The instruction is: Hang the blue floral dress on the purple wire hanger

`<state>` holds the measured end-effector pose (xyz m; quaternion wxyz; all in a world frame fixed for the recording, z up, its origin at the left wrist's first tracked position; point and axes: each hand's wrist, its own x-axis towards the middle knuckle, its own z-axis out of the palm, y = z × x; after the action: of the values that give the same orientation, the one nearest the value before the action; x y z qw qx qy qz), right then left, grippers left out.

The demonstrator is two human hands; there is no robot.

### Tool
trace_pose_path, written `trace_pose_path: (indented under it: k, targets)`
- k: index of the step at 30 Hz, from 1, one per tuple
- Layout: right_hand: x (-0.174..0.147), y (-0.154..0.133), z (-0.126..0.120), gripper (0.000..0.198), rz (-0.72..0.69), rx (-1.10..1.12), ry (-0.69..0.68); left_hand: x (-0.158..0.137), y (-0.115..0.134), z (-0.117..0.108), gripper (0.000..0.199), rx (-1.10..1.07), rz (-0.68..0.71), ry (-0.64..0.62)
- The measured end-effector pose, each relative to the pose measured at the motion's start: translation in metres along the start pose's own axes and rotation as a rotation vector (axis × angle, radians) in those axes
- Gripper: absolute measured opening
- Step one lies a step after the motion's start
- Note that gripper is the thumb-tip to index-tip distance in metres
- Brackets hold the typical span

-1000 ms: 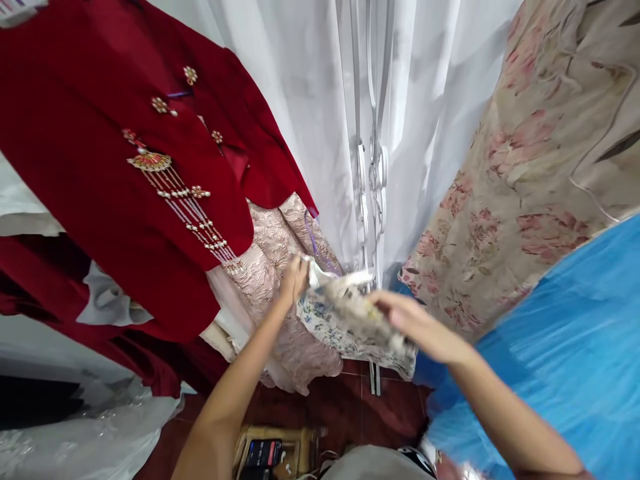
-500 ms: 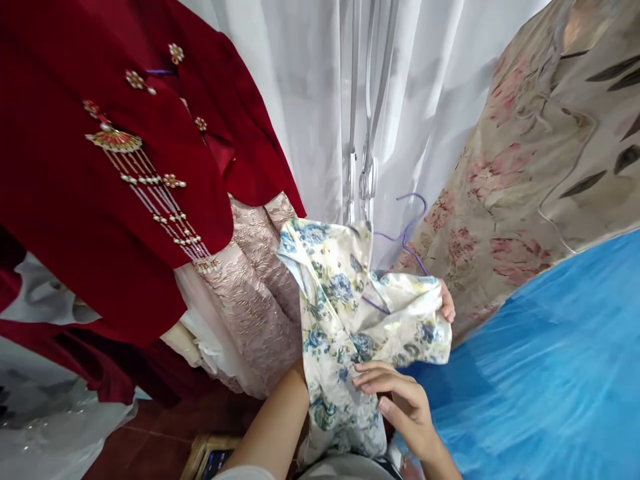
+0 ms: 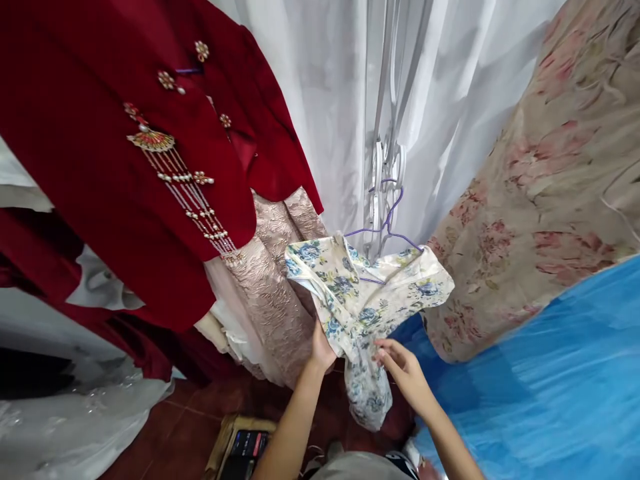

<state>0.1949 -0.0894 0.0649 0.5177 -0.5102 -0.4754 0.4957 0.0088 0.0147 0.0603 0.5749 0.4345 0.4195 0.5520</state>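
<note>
A cream dress (image 3: pixel 367 313) with blue and yellow flowers hangs in front of me on a purple wire hanger (image 3: pixel 387 223). The hanger's hook is up among white plastic loops (image 3: pixel 383 180); I cannot tell whether it is caught on one. My left hand (image 3: pixel 324 347) is at the dress's left side, below the sleeve, its fingers partly hidden behind the cloth. On the opposite side, my right hand (image 3: pixel 397 363) pinches the edge of the dress at its narrow waist. The skirt hangs bunched below, between my forearms.
To the left hangs a dark red jacket (image 3: pixel 150 200) with beaded ornaments, over a pink brocade skirt (image 3: pixel 280 287). A beige floral dress (image 3: pixel 540 193) and blue tulle (image 3: pixel 540 393) fill the right. White curtains (image 3: pixel 325 100) hang behind. A box (image 3: pixel 227 433) with dark devices sits on the floor.
My left hand has drawn back from the dress's right sleeve to its left side. The hanger now spans both shoulders and its hook is higher. The dress is farther from my body.
</note>
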Motion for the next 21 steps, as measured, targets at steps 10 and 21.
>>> trace_pose_path:
  k: [10, 21]
  targets:
    - [0.065, 0.004, 0.043, 0.05, -0.132, -0.223, 0.045, -0.021, -0.003, -0.02, 0.051, 0.08, -0.049, -0.007]
    - [0.033, -0.016, 0.024, 0.054, 0.007, -0.061, 0.028, -0.045, -0.047, 0.02, 0.029, 0.557, 0.513, -0.049]
